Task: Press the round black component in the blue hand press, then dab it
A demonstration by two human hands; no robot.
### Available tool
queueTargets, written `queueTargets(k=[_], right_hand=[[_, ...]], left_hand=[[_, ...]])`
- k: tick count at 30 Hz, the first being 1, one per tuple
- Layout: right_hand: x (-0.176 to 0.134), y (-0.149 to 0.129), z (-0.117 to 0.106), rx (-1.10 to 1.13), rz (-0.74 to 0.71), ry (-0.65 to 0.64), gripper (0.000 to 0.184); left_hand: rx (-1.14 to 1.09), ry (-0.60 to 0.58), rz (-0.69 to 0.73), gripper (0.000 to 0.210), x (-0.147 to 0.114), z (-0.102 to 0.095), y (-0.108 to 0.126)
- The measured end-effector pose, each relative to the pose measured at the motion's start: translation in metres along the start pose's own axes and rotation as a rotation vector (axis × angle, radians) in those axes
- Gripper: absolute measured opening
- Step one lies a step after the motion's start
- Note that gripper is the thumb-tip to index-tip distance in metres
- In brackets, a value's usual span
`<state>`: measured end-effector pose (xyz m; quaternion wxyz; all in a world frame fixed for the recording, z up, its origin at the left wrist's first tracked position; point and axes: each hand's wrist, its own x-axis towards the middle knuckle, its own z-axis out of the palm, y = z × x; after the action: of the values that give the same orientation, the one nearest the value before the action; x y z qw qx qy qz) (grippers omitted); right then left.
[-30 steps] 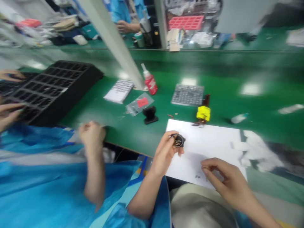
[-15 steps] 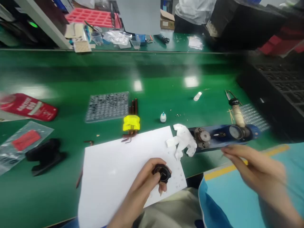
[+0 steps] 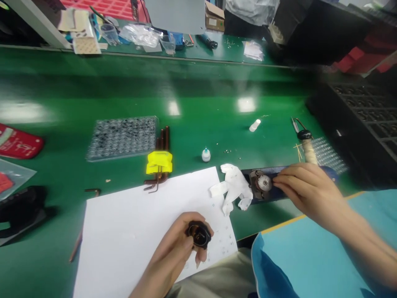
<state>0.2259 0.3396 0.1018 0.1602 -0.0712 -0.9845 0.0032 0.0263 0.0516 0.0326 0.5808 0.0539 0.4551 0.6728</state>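
My left hand (image 3: 173,248) is closed around a black round part (image 3: 199,235) with a scalloped rim and a dark hollow middle, above a white paper sheet (image 3: 124,231). To the right, my right hand (image 3: 305,192) has its fingertips pinched together; anything between them is too small to make out. Those fingertips are at the right edge of a silvery metal disc (image 3: 264,182), which is mounted on a dark blue fixture (image 3: 257,198). My right hand hides the fixture's middle. A crumpled white glove (image 3: 235,185) lies just left of the disc.
Hex keys in a yellow holder (image 3: 159,162) lie behind the paper, near a clear tray of small parts (image 3: 124,136). A small white bottle (image 3: 206,155) stands mid-bench. A wooden-handled tool (image 3: 309,150) and a black compartment tray (image 3: 356,107) are at the right.
My right hand has moved left and up from over the blue cloth to the metal disc on the fixture. My left hand keeps its hold on the black part. The view has shifted right.
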Motion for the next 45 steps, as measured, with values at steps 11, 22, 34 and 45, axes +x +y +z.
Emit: queueTargets(k=[11, 22, 34, 45], right_hand=[[0.013, -0.006, -0.013, -0.114, -0.022, -0.09, 0.021], [-0.013, -0.022, -0.036, 0.011, 0.046, 0.092, 0.018], [0.008, -0.168, 0.085, 0.828, 0.459, 0.171, 0.021], [0.009, -0.148, 0.073, 1.25, 0.478, 0.046, 0.011]], left_hand=[[0.024, -0.015, 0.025, 0.04, -0.001, 0.002, 0.0], [-0.039, -0.057, 0.106, 0.037, -0.001, -0.003, -0.008], [-0.12, -0.051, 0.221, 0.037, -0.015, 0.009, -0.022], [0.126, -0.242, 0.247, 0.042, -0.021, 0.002, -0.013]])
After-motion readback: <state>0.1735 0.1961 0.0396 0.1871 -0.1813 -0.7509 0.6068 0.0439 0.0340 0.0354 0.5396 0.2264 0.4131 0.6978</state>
